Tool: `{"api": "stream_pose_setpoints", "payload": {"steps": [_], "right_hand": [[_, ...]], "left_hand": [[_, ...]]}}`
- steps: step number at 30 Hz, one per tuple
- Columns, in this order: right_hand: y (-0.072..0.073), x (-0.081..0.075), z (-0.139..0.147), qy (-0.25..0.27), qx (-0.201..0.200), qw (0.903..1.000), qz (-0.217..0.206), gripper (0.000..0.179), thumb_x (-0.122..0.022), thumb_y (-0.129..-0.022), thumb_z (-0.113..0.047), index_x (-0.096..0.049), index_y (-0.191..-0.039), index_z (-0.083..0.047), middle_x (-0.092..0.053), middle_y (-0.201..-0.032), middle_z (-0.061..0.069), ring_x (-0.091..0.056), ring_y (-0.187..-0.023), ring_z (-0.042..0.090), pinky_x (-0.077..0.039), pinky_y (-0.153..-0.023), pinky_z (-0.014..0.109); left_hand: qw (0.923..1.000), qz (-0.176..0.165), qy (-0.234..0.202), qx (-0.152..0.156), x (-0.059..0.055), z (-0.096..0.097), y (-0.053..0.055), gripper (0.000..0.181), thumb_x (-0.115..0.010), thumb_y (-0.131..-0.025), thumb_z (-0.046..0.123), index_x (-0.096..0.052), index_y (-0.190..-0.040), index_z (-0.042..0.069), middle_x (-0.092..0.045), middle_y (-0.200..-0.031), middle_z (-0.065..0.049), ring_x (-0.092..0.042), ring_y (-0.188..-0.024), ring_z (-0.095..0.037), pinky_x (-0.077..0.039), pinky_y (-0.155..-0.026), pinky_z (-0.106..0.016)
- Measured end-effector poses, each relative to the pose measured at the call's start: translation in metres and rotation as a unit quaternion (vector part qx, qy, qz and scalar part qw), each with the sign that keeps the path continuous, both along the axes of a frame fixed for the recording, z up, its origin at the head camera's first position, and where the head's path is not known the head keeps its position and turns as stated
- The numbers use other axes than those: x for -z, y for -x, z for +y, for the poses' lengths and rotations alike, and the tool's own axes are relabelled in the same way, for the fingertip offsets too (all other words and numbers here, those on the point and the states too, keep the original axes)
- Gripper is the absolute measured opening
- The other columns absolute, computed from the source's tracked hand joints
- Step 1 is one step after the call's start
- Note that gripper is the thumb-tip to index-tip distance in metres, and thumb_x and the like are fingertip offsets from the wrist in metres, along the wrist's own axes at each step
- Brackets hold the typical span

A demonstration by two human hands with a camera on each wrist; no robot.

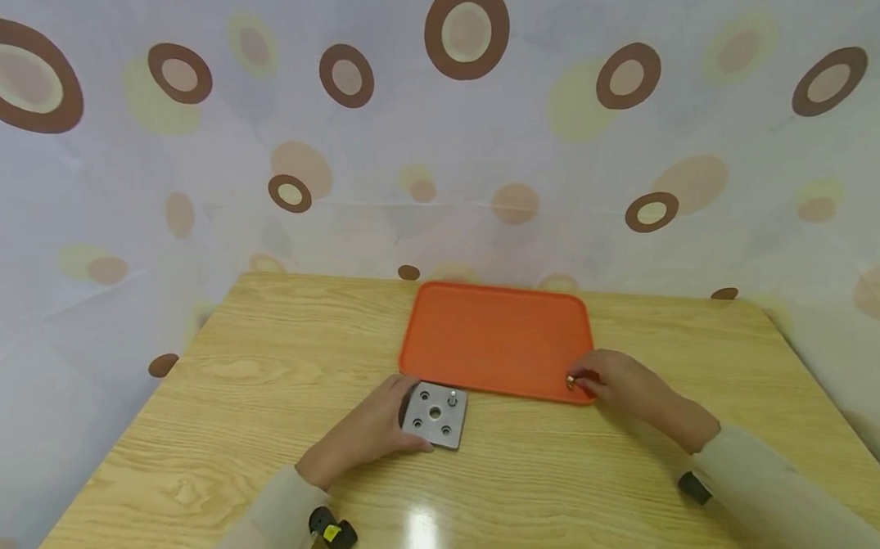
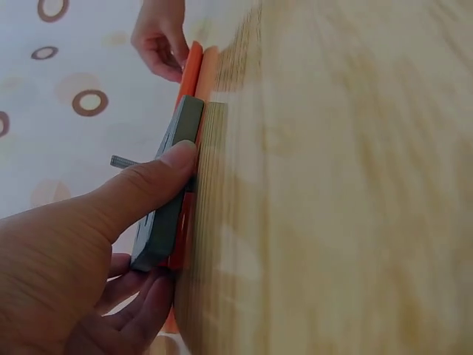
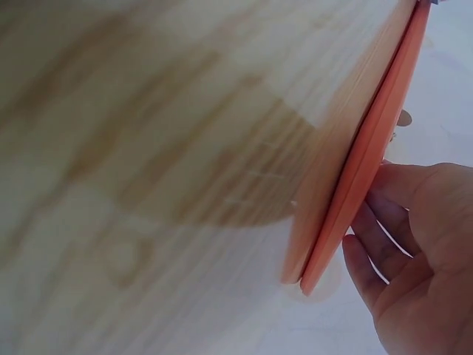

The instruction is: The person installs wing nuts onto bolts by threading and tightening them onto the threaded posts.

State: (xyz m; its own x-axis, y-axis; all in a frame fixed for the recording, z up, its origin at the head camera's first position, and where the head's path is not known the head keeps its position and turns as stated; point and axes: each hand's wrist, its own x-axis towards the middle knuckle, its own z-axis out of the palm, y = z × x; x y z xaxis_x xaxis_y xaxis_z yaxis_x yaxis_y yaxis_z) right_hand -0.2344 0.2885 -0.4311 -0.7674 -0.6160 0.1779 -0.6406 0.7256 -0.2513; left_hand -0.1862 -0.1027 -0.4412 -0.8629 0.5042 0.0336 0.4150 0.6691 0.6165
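At the tray's (image 1: 498, 337) near edge, left end, head view: left hand (image 1: 376, 425) comes in from the near left, palm toward the metal plate (image 1: 427, 422). Thumb on the plate's near side, fingers round toward its far side, so it's gripped. Plate lies on the table (image 1: 538, 483), just beside the tray; can't tell if they touch. Pin (image 1: 453, 397) stands up in the plate hole nearest the tray's middle. Right hand (image 1: 625, 385) reaches in from the near right over the tray's near-right corner, thumb and finger pinching a small brass-coloured piece (image 1: 571, 381) above the tray surface. Both forearms angle inward toward the tray.

Left wrist view: plate edge-on, in front of the tray. Thumb laid across its side, fingers bent at its lower end. Pin juts from the top face. Right hand is at the tray's far end, fingers curled down.

Right wrist view: right hand just outside the tray's rim, fingers bent and slightly apart, upper ones up against it. Piece hidden from here.
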Motion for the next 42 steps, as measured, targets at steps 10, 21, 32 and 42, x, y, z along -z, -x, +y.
{"api": "stream_pose_setpoints", "payload": {"steps": [10, 21, 32, 42], "right_hand": [[0.002, 0.004, 0.0, -0.03, -0.03, 0.9976, 0.055, 0.011, -0.069, -0.082, -0.003, -0.069, -0.091, -0.008, -0.065, -0.085, -0.002, -0.06, -0.078, 0.015, -0.049, -0.069, 0.034], [0.0, 0.003, -0.004, -0.057, -0.03, 0.9918, 0.111, 0.01, -0.069, -0.079, -0.002, -0.067, -0.087, -0.006, -0.059, -0.078, 0.0, -0.056, -0.069, 0.014, -0.048, -0.063, 0.03], [-0.003, 0.006, 0.002, 0.027, 0.007, 0.998, 0.056, 0.018, -0.066, -0.08, 0.002, -0.068, -0.097, -0.003, -0.058, -0.083, -0.001, -0.05, -0.07, 0.01, -0.045, -0.062, 0.029], [-0.002, 0.004, 0.001, 0.036, 0.046, 0.9977, 0.034, 0.009, -0.07, -0.082, -0.005, -0.071, -0.09, -0.006, -0.06, -0.08, -0.003, -0.053, -0.07, 0.009, -0.047, -0.062, 0.029]], "left_hand": [[0.9988, -0.031, -0.039, 0.0, -0.003, 0.006, 0.0, 0.097, -0.084, -0.065, 0.04, -0.033, -0.138, 0.002, -0.041, -0.123, -0.005, -0.046, -0.101, -0.015, -0.039, -0.09, -0.035], [0.994, -0.084, -0.069, 0.012, -0.003, 0.007, 0.002, 0.1, -0.083, -0.068, 0.034, -0.024, -0.142, 0.003, -0.038, -0.123, -0.005, -0.043, -0.106, -0.016, -0.037, -0.093, -0.036], [0.9938, -0.095, -0.056, 0.012, -0.008, 0.012, 0.001, 0.099, -0.084, -0.067, 0.031, -0.025, -0.141, 0.0, -0.04, -0.117, -0.006, -0.044, -0.1, -0.017, -0.038, -0.088, -0.034], [0.9933, -0.082, -0.078, 0.024, -0.004, 0.01, 0.005, 0.097, -0.084, -0.067, 0.031, -0.028, -0.14, 0.0, -0.042, -0.119, -0.005, -0.044, -0.103, -0.016, -0.037, -0.092, -0.037]]}}
